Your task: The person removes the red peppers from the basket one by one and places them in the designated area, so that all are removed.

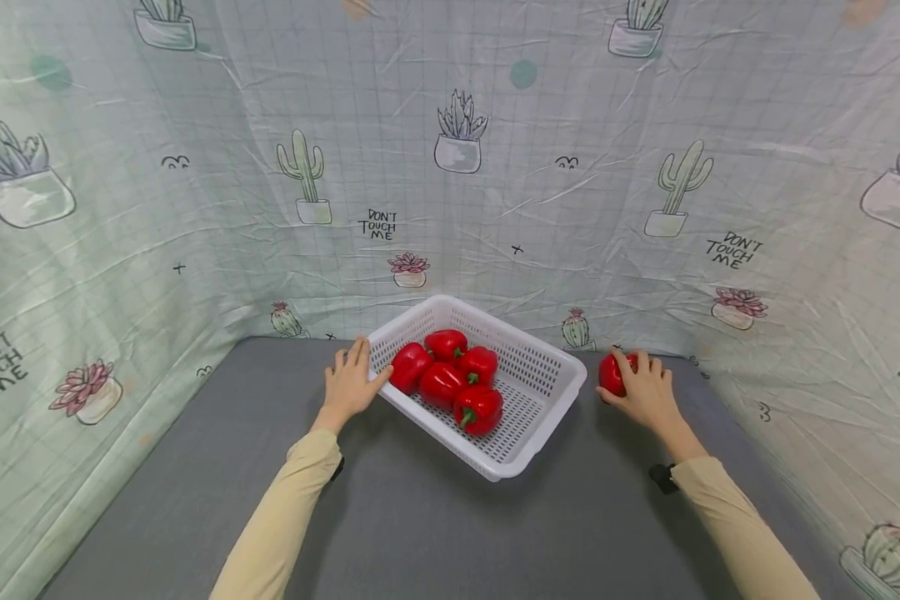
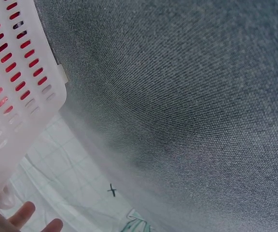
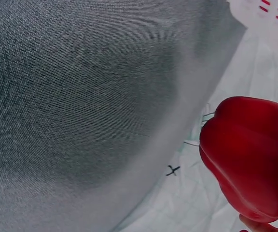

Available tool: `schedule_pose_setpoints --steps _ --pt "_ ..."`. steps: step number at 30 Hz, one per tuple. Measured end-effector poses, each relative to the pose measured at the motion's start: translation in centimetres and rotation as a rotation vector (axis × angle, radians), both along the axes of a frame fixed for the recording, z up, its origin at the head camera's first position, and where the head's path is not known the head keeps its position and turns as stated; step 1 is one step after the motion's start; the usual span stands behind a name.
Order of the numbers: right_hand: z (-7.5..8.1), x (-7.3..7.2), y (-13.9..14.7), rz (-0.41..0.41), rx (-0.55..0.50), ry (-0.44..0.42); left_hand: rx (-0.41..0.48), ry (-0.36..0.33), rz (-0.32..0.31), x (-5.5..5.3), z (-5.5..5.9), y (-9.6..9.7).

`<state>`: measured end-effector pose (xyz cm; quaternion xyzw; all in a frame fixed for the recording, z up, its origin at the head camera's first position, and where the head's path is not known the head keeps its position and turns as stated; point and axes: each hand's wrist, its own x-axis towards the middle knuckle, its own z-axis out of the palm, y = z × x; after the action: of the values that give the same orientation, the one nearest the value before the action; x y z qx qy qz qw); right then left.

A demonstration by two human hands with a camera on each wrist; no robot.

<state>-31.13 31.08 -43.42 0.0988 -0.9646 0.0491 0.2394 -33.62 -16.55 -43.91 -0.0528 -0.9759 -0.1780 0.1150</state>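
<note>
Out to the right of a white plastic basket [image 1: 525, 454], my right hand [image 1: 648, 396] grips a red bell pepper [image 1: 612, 377]. In the right wrist view this bell pepper [image 3: 252, 154] looks large and glossy, with fingertips showing at its edge. My left hand [image 1: 347, 385] is at the basket's left corner, its thumb at the rim and its other fingers extended beside it. Several red bell peppers [image 1: 442, 385] lie together in the left part of the basket, two with green stems visible. From the left wrist, red shows through the slots of the basket wall [image 2: 13, 63].
A dark grey cloth-covered table [image 1: 420, 533] lies beneath everything. Pale fabric [image 1: 525, 208] printed with potted cacti hangs behind and along both sides. The basket stands at an angle near the table's back edge.
</note>
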Motion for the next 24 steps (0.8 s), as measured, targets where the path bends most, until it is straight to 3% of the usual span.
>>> schedule_pose_setpoints --steps 6,24 --pt "-0.6 -1.0 -0.1 -0.014 -0.017 0.016 0.001 0.001 0.004 -0.1 -0.1 0.0" --pt "-1.9 -3.4 -0.5 -0.060 -0.008 -0.149 -0.005 0.008 0.000 -0.1 -0.2 -0.1"
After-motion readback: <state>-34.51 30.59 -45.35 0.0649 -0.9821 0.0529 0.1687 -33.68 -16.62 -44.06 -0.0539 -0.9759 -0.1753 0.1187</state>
